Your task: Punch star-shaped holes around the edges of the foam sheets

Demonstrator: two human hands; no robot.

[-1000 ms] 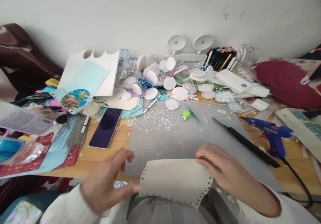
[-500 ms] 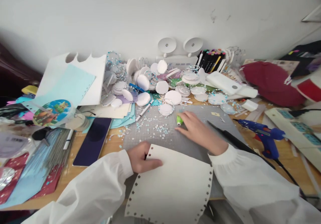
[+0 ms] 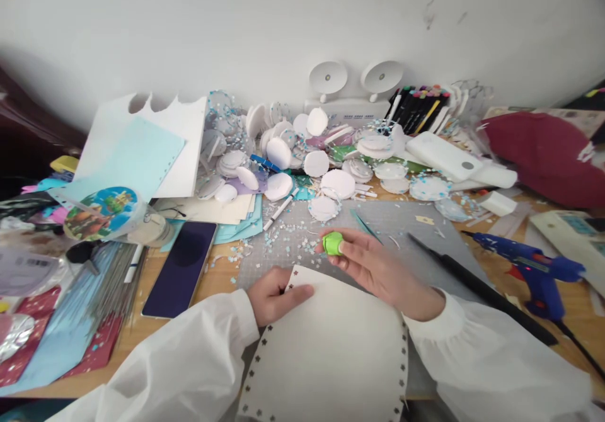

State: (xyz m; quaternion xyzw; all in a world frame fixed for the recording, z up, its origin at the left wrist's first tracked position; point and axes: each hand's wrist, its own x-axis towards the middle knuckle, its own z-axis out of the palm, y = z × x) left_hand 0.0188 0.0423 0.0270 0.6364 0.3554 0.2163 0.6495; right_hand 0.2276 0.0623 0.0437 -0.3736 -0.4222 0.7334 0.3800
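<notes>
My left hand (image 3: pixel 278 295) grips the upper left edge of a white sheet of paper (image 3: pixel 331 353), thumb lying on top. Small flower-shaped holes run along the sheet's side edges, and its lower end leaves the view. Between the thumb and fingers of my right hand (image 3: pixel 373 264) is a small bright green paper punch (image 3: pixel 333 244), raised over the grey cutting mat (image 3: pixel 302 220) just beyond the sheet's top edge. Tiny blue and white paper cut-outs (image 3: pixel 297 236) are scattered on the mat to its left.
White discs and beaded rings (image 3: pixel 338 184) are heaped along the wall. A phone (image 3: pixel 179 269) lies at left, beside a lidded cup (image 3: pixel 106 214). To the right are a black-handled tool (image 3: pixel 482 286), a blue glue gun (image 3: pixel 524 255) and a power strip (image 3: pixel 571 233).
My right hand has picked the green punch up off the mat and brought it toward the sheet. A teal strip it covered now shows. My left hand keeps its hold; the view has shifted slightly.
</notes>
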